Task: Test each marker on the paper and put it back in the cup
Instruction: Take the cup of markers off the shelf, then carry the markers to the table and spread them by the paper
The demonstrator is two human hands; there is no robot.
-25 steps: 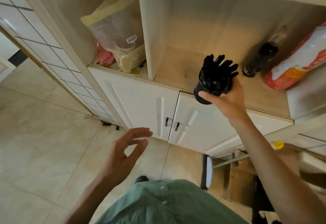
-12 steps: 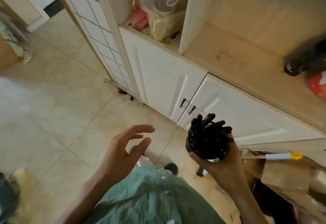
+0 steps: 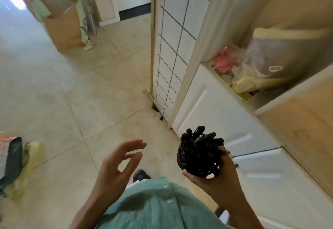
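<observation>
We're barely started: our right hand (image 3: 219,178) grips the black mesh cup (image 3: 195,164) stuffed with black markers (image 3: 200,142), left hand (image 3: 115,165) beside it loose and empty. No paper in view, so probably nothing's tested.

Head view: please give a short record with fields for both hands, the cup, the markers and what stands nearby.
right hand: grips the cup from below, near the body
cup: black, tilted, full
markers: black, all capped ends up, fanned out
left hand: holds nothing, fingers relaxed
paper: not in view
nearby: white cabinet doors; cardboard box on the tiled floor
</observation>
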